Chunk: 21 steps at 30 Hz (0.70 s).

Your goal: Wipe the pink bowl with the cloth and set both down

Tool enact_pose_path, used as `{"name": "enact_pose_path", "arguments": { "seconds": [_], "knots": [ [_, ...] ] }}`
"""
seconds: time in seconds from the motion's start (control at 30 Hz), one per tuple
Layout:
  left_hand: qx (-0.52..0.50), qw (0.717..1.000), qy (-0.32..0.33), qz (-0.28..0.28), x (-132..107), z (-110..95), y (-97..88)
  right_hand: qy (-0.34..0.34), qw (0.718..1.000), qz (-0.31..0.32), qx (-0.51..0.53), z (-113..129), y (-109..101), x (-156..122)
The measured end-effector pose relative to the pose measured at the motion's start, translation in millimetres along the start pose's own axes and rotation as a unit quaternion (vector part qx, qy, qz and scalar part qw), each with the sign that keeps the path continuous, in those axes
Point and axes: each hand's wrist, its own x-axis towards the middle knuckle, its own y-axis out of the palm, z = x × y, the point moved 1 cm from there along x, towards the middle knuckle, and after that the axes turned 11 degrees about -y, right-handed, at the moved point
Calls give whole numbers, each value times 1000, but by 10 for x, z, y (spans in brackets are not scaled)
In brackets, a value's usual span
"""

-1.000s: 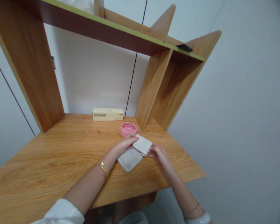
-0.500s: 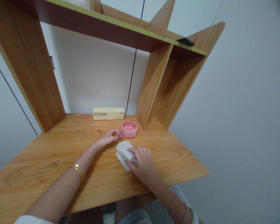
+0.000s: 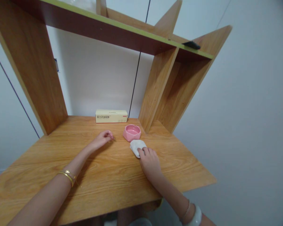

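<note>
My right hand has its fingers closed on a folded white cloth, which lies on the wooden desk. Just behind the cloth sits a pink faceted ashtray, its notched rim facing up and nothing visible inside. Left of the ashtray, my left hand hovers over or rests on the desk; which one I cannot tell. Its fingers are loosely bent, the thumb is apart from them, and nothing shows in them.
A pale yellow cling film box stands at the back of the desk. Upright wooden panels hold a shelf above. A dark flat object lies on the shelf at right. The desk's right corner juts out.
My right hand has moved the cloth away from me and rightward, up close to the ashtray; the cloth looks more compact. My left hand has drawn left, away from the ashtray.
</note>
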Motion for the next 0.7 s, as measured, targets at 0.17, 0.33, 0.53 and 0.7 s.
{"name": "enact_pose_path", "arguments": {
  "seconds": [0.17, 0.33, 0.53, 0.7],
  "knots": [
    [-3, 999, 3, -36, -54, 81, -173, -32, 999, 31, 5, 48, -50, 79],
    [-63, 995, -53, -48, -98, 173, -294, -53, 994, 79, 47, 313, -273, 218],
    [-153, 985, -57, -51, -106, 212, -357, -67, 911, 1, 406, 676, -171, 833],
    [-185, 979, -67, -61, -117, 210, -357, 47, 661, 142, 735, 911, 189, 1048]
  ]
}}
